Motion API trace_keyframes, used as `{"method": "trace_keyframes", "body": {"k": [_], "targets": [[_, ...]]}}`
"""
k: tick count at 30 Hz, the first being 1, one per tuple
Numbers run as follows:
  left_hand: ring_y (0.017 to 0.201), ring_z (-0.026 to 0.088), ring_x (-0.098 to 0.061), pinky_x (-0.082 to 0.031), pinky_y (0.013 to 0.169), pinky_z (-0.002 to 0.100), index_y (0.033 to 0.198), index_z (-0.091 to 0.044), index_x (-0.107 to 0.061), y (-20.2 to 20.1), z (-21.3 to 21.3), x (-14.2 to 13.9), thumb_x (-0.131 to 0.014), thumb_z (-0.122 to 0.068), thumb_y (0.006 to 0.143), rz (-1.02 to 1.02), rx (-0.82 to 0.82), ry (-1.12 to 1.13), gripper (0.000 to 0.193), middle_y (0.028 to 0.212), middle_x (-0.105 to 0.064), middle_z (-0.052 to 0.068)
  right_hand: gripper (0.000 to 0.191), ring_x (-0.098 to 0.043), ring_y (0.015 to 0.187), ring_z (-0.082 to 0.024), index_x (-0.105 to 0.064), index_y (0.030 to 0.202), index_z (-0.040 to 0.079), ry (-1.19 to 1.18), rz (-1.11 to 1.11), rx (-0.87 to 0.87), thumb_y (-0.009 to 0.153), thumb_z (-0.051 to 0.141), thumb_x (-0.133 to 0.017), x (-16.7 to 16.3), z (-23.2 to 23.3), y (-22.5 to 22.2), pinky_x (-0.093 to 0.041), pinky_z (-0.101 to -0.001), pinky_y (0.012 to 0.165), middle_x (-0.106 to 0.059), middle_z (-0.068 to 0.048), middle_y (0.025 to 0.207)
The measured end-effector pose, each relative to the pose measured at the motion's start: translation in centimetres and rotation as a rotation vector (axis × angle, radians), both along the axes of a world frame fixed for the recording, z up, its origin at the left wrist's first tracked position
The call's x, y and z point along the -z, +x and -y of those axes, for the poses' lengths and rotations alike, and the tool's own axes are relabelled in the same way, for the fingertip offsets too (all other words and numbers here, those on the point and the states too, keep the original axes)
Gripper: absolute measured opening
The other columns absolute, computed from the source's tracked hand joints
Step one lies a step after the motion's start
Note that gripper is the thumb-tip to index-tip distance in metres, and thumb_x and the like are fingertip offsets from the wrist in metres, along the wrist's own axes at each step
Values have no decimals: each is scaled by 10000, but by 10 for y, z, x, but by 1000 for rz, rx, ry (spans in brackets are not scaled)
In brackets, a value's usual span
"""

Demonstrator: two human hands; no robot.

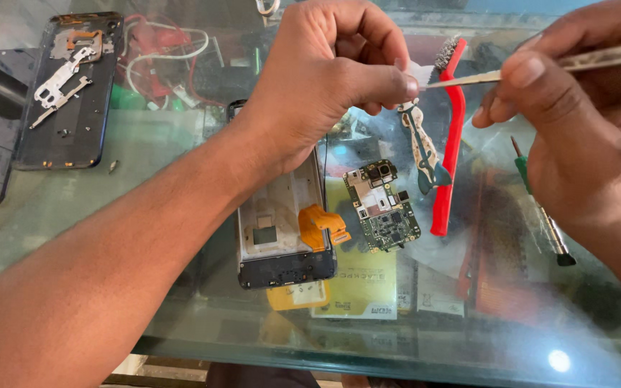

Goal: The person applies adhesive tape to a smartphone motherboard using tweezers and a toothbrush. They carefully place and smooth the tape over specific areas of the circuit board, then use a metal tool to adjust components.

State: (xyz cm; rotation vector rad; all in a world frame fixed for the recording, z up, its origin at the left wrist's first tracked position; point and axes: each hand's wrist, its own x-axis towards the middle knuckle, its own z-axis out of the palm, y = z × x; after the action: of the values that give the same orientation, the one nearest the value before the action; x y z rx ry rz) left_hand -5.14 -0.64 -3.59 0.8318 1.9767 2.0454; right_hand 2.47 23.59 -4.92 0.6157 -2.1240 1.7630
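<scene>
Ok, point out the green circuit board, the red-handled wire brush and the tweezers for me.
green circuit board [382, 206], head view, middle of the board.
red-handled wire brush [451, 144], head view, on the red handle.
tweezers [468, 79], head view, near the tip.

An opened phone frame [282, 230] lies near the middle of the glass table [145, 208], an orange flex cable [323, 224] curling off its right side. Just beside it rests a green circuit board [382, 206]. Toward the right edge lie a red wire brush [448, 144] and a green-handled screwdriver [544, 208]. At the far left corner sits a dark back cover [70, 90], with red and white wires [163, 50] beside it.
</scene>
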Motion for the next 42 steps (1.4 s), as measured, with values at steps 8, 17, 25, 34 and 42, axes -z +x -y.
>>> {"method": "trace_keyframes", "body": {"k": [8,17,25,34,42], "targets": [[685,77,-665,-554,639,235,866,-20,-691,3,-2,-2,-789,1,844,-4,-43,15,103,788,-715,35,162,-725,977,-220,-590,1150,-59,234,102,108,1001,-40,-528,-24,14,0,-584,-339,939,-697,-185,1020],[714,54,-674,-557,666,208,872,-14,-718,3,-3,-1,-797,0,858,-73,-91,-47,81,798,-722,16,125,-723,1056,-222,-579,1157,-73,229,-24,23,1048,-14,-558,-23,14,4,-606,-333,1002,-693,-199,1085],[751,39,-713,-598,689,198,1021,-14,-681,4,-4,0,-835,-5,820,-182,-121,-153,253,809,-723,1,215,-718,1109,-265,-562,1252,-144,217,-138,-47,1126,-62,-408,-18,16,-1,-611,-356,1045,-679,-241,1167],[757,49,-724,-624,710,201,953,7,-772,2,-6,3,-858,-38,845,-84,-85,-104,145,841,-762,28,138,-724,1011,-193,-503,1193,-113,210,-68,-8,1083,-29,-492,-27,16,3,-610,-314,957,-686,-177,1090],[724,45,-704,-590,669,193,902,-2,-783,3,-6,2,-848,-20,838,-119,-98,-138,93,807,-757,20,158,-731,987,-180,-539,992,-39,285,65,84,955,-35,-693,-33,23,10,-621,-288,888,-699,-180,1023]]}}
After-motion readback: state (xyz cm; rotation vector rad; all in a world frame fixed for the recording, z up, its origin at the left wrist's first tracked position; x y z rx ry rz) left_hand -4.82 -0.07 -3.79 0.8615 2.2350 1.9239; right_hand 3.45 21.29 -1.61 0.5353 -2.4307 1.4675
